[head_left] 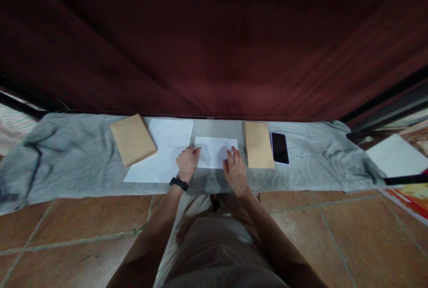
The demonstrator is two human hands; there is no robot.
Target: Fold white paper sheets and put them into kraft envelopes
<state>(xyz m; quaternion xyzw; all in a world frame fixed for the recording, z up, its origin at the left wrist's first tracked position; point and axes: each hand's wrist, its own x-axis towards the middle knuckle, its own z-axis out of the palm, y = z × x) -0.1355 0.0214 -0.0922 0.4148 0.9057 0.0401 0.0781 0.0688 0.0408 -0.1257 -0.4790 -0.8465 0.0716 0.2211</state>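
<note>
A white sheet of paper (214, 145), seemingly folded, lies flat in front of me on the grey cloth. At its left edge is my left hand (187, 162), with fingers curled in and the thumb on the paper; it wears a black wristband. My right hand (235, 170) rests on the sheet's right end, fingers stretched and slightly apart. Larger white sheets (170, 138) lie to the left, partly beneath a stack of brown envelopes (133, 140). Another stack of brown envelopes (259, 145) lies just right of my right hand.
A smartphone (280, 148) lies beside the right envelopes. The narrow bench is covered by a wrinkled grey cloth (321, 158). A dark red curtain (214, 56) hangs directly behind it. White card (399, 156) and a colourful printed sheet (411, 196) are at far right.
</note>
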